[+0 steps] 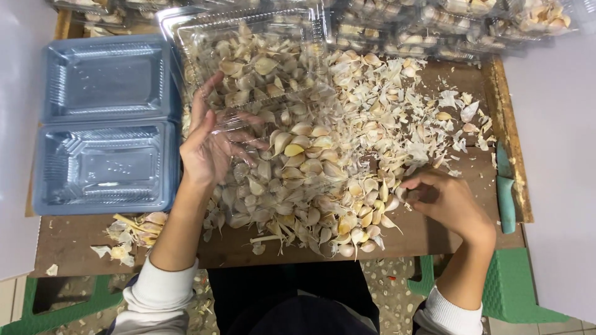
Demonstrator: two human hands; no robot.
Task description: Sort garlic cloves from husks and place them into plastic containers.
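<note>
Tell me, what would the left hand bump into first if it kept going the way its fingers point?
The left hand points up and slightly right, toward the clear plastic container holding garlic cloves. Its fingertips look already at that container's near edge, so probably that first, though depth is hard to judge.

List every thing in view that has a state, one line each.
clear clamshell box: open, partly filled with cloves
left hand: open, holding the box's lid
right hand: curled at the edge of the garlic pile
stacked blue-tinted clamshells: open, empty
green knife: lying unused at table edge
</note>
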